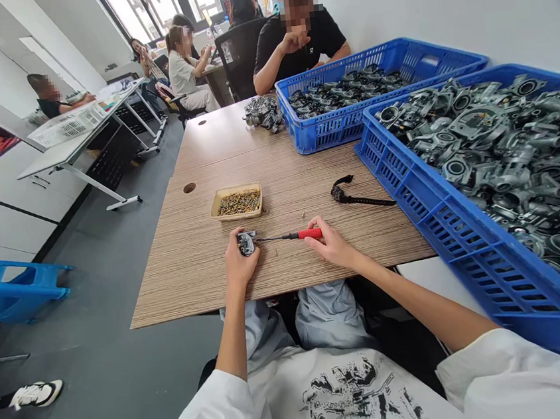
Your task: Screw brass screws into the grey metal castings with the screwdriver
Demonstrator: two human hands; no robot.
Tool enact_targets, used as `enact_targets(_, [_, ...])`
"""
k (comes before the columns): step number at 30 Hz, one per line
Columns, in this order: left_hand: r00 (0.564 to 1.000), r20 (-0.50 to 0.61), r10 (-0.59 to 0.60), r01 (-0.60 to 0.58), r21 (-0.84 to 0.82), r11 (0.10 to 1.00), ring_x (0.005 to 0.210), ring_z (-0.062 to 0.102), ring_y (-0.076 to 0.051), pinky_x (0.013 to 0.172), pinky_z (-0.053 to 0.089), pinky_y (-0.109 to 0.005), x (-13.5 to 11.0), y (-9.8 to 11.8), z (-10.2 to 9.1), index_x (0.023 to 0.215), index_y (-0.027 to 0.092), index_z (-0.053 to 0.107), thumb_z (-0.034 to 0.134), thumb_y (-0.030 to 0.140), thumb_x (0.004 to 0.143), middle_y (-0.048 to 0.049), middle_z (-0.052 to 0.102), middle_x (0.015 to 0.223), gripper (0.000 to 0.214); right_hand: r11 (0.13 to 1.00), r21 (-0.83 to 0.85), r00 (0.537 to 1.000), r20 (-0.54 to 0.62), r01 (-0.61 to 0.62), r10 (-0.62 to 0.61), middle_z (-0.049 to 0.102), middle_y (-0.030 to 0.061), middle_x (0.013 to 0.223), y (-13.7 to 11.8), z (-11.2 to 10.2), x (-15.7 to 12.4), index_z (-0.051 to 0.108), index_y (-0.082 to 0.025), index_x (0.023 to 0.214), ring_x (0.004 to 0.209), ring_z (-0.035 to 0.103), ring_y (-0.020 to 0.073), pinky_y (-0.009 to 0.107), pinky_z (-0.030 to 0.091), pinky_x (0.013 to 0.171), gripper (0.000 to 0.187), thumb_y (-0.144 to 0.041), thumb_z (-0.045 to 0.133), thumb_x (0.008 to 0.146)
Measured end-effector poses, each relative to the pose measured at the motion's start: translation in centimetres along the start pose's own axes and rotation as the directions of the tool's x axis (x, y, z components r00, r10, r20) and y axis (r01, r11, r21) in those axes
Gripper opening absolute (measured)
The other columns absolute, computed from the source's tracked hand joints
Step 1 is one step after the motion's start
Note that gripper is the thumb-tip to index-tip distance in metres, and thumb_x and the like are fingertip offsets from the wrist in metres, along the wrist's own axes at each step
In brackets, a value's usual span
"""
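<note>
Position: part rests on the worktop near the front edge, with the left hand closed around it. The right hand pinches the red grip of the screwdriver. Its shaft runs near-level across to the part and the tip is at the part's face. Whether a screw sits under the tip is too small to tell. Judged step: driving a screw into the part. To do it well, keep the shaft in line with the screw axis and push along it while turning, so the tip does not cam out. Brace the part hard against the worktop so it cannot twist, with the left fingers clear of the tip. Ease off once the screw seats, as small threads likely strip. The tray of screws sits just beyond the part. A loose screw lies between the hands. A crate of parts stands at right.
</note>
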State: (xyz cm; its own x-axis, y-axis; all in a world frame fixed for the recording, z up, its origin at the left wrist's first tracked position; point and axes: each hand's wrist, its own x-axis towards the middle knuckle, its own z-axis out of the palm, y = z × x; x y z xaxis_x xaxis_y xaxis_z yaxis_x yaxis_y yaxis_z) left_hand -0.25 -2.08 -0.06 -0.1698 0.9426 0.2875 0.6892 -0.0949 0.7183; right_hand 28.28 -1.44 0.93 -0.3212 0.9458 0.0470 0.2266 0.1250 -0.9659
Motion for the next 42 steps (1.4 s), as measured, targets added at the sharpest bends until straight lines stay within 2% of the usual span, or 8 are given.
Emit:
enact_targets(8, [1.000, -0.005, 0.004, -0.004, -0.003, 1.000, 0.092, 0.069, -0.021, 0.092, 0.052, -0.034, 0.0, -0.1, 0.0, 0.131, 0.027, 0.054, 0.068, 0.020, 0.078, -0.0030, 0.071, 0.105, 0.055, 0.999, 0.025, 0.999, 0.026, -0.032, 0.031, 0.045, -0.0106, 0.055, 0.6, 0.1, 0.2, 0.041, -0.028, 0.099, 0.040, 0.046, 0.0145, 0.027, 0.034, 0.045, 0.028, -0.052, 0.056, 0.099])
enact_targets(17, [1.000, 0.000, 0.002, -0.002, 0.003, 1.000, 0.090, 0.068, -0.020, 0.089, 0.052, -0.033, 0.0, 0.0, 0.0, 0.131, 0.027, 0.054, 0.068, 0.019, 0.078, -0.0030, 0.071, 0.105, 0.055, 1.000, 0.013, 1.000, 0.007, 0.023, -0.023, 0.045, -0.0091, 0.063, -0.2, 0.0, -0.1, 0.039, -0.027, 0.105, 0.048, 0.044, 0.0140, 0.028, 0.036, 0.051, 0.029, -0.041, 0.062, 0.095])
enact_targets(26, [1.000, -0.002, -0.009, 0.009, -0.002, 1.000, 0.090, 0.068, -0.020, 0.087, 0.051, -0.031, -0.1, 0.1, -0.1, 0.130, 0.027, 0.054, 0.067, 0.022, 0.079, -0.0022, 0.071, 0.106, 0.053, 1.000, -0.015, 0.999, 0.042, -0.021, 0.021, 0.045, -0.0102, 0.056, 1.2, 0.1, 0.3, 0.038, -0.028, 0.100, 0.041, 0.048, 0.0154, 0.027, 0.036, 0.046, 0.030, -0.054, 0.050, 0.103])
enact_targets(34, [1.000, -0.012, 0.004, -0.004, -0.003, 1.000, 0.092, 0.068, -0.020, 0.089, 0.050, -0.032, 0.0, 0.1, -0.1, 0.129, 0.028, 0.054, 0.068, 0.020, 0.078, -0.0025, 0.072, 0.110, 0.053, 0.999, -0.020, 0.999, 0.039, 0.034, -0.034, 0.046, -0.0096, 0.061, 0.7, -0.1, 0.1, 0.040, -0.028, 0.107, 0.045, 0.046, 0.0143, 0.027, 0.034, 0.048, 0.026, -0.043, 0.059, 0.098])
enact_targets(42, [1.000, -0.020, 0.007, -0.007, -0.013, 1.000, 0.092, 0.068, -0.020, 0.086, 0.051, -0.031, 0.0, 0.1, 0.0, 0.129, 0.027, 0.054, 0.068, 0.022, 0.079, -0.0028, 0.071, 0.108, 0.053, 1.000, -0.013, 0.999, 0.034, -0.029, 0.029, 0.047, -0.0096, 0.059, 0.9, 0.1, 0.2, 0.040, -0.028, 0.100, 0.040, 0.050, 0.0149, 0.027, 0.035, 0.044, 0.027, -0.050, 0.054, 0.101])
